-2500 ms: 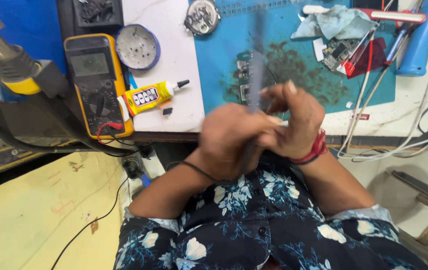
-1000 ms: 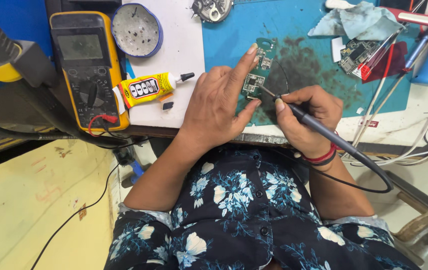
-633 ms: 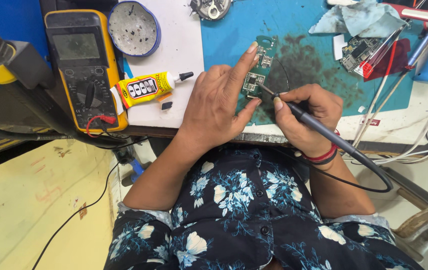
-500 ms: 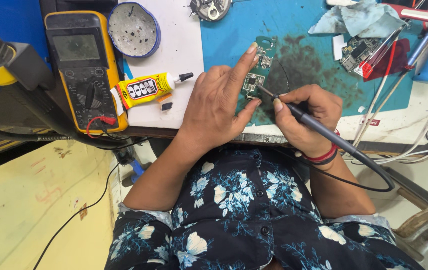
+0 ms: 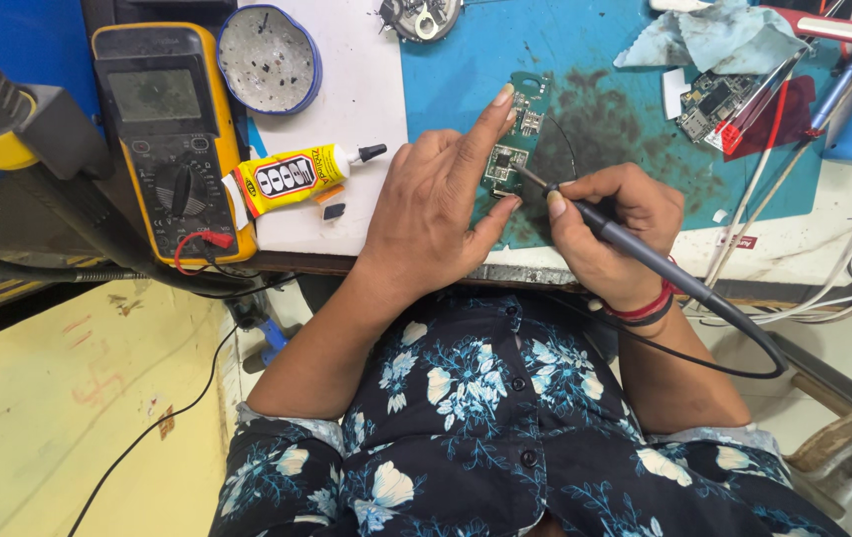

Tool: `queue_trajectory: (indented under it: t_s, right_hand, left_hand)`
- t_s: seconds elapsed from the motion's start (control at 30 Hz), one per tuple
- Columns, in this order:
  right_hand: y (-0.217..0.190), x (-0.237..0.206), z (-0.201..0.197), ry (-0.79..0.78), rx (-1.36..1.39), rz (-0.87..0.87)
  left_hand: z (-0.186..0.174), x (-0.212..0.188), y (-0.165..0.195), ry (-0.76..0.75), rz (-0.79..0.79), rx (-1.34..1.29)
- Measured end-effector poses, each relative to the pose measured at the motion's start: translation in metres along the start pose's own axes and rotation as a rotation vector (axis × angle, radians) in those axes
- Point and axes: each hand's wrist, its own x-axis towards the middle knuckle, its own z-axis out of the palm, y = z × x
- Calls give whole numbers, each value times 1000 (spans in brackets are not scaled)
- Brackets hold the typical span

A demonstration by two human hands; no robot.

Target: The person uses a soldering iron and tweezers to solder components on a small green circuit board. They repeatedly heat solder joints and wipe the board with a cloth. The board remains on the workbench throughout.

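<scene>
A small green circuit board [image 5: 508, 159] lies on the blue work mat [image 5: 585, 60]. My left hand [image 5: 436, 204] rests on it, its index finger stretched along the board's left edge and its thumb under the board's lower end. My right hand [image 5: 605, 234] grips a black soldering iron [image 5: 635, 249] like a pen. The iron's tip touches the board's lower right part. The iron's black cable loops off to the right past my wrist.
A yellow multimeter [image 5: 172, 139] and a yellow glue tube [image 5: 296, 174] lie to the left. A round blue-rimmed tin [image 5: 269, 58] sits behind them. Another circuit board [image 5: 709, 99], a crumpled cloth [image 5: 704, 35], tools and white cables crowd the right side of the mat.
Earlier both hands were raised together off the mat, blurred. Since then the left hand rests on the board and the right hand holds the iron tip against it, almost still.
</scene>
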Motion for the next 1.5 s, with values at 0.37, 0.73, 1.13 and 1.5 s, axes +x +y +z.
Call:
queue_trajectory:
  t_s: [0.37, 0.73, 1.13, 1.5]
  right_hand:
    - [-1, 1, 0, -14, -28, -35]
    - [-3, 2, -1, -29, -22, -39]
    - [2, 1, -1, 8, 13, -58]
    - [0, -1, 2, 138, -253, -275]
  left_hand:
    - [0, 0, 0, -6, -7, 1]
    - [1, 0, 0, -3, -8, -1]
    - [-2, 1, -1, -8, 9, 5]
    - [1, -2, 2, 53, -1, 141]
